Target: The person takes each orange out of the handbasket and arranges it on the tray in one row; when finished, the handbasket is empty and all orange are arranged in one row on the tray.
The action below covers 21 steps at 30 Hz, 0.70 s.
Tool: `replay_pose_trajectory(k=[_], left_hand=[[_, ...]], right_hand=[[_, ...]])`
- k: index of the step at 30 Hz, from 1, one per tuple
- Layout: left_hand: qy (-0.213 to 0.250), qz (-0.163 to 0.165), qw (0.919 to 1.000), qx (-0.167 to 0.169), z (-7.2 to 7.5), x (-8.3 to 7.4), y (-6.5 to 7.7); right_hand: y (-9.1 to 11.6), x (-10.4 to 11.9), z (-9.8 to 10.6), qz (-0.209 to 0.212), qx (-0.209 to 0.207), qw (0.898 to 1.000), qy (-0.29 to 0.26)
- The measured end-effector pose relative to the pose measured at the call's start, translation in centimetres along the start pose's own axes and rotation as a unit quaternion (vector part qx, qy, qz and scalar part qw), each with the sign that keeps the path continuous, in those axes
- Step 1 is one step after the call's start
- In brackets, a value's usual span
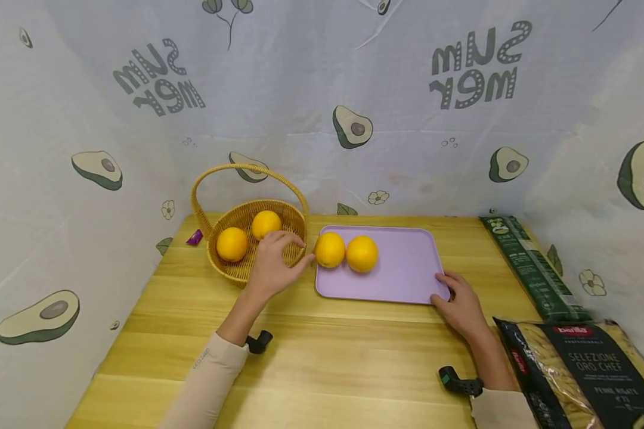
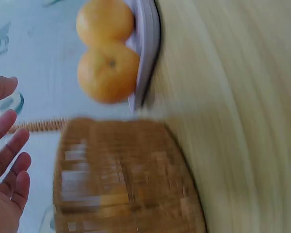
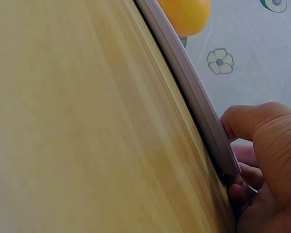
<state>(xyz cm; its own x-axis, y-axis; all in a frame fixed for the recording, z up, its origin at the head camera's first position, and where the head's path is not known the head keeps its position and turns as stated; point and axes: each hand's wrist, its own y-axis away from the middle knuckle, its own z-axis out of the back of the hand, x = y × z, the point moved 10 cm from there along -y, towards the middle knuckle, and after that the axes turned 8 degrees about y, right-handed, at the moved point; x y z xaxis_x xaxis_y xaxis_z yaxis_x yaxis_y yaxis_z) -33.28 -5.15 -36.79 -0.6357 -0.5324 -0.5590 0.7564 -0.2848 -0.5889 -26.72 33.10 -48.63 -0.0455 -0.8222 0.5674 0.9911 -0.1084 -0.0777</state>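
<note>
My left hand (image 1: 276,262) is over the right side of a woven yellow basket (image 1: 214,256), fingers spread and bent, with nothing in them. Inside the basket are two oranges, a left orange (image 1: 232,244) and a rear orange (image 1: 266,224). The left thumb points towards an orange (image 1: 330,249) at the left end of a lilac tray (image 1: 405,262). A second tray orange (image 1: 362,254) sits right beside it. With my right hand (image 1: 460,302) I grip the tray's front right corner, thumb on the rim and other fingers around the edge in the right wrist view.
A purple-wrapped sweet (image 1: 194,238) lies left of the basket, whose tall handle (image 1: 247,168) arches up. On the right are a long green packet (image 1: 533,268) and a Barilla pasta bag (image 1: 585,369). A printed cloth (image 1: 322,77) hangs behind the wooden table (image 1: 343,363).
</note>
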Motion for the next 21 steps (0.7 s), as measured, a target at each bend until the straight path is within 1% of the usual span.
replay_pose_trajectory(k=[3,5,7,11,16,21], left_hand=[[-0.028,0.026,0.9993,-0.006,1.9,2.1,0.1],[-0.054,0.051,0.9972,0.000,3.0,3.5,0.3],[-0.075,0.080,0.9939,0.010,3.9,4.9,0.6],[-0.112,0.132,0.9845,0.031,5.3,7.3,1.4],[-0.131,0.175,0.9741,0.056,6.3,10.0,1.8],[-0.130,0.212,0.9642,0.093,6.3,12.0,2.1]], right_hand=[[0.0,0.0,0.0,-0.003,0.006,1.000,-0.004],[0.1,0.0,0.0,-0.004,0.006,1.000,-0.004],[0.1,0.0,0.0,-0.003,0.004,1.000,-0.004],[0.2,-0.2,0.1,-0.003,-0.005,1.000,0.001],[0.1,-0.1,0.2,0.001,-0.005,1.000,-0.005],[0.1,0.0,0.1,0.009,-0.002,1.000,-0.007]])
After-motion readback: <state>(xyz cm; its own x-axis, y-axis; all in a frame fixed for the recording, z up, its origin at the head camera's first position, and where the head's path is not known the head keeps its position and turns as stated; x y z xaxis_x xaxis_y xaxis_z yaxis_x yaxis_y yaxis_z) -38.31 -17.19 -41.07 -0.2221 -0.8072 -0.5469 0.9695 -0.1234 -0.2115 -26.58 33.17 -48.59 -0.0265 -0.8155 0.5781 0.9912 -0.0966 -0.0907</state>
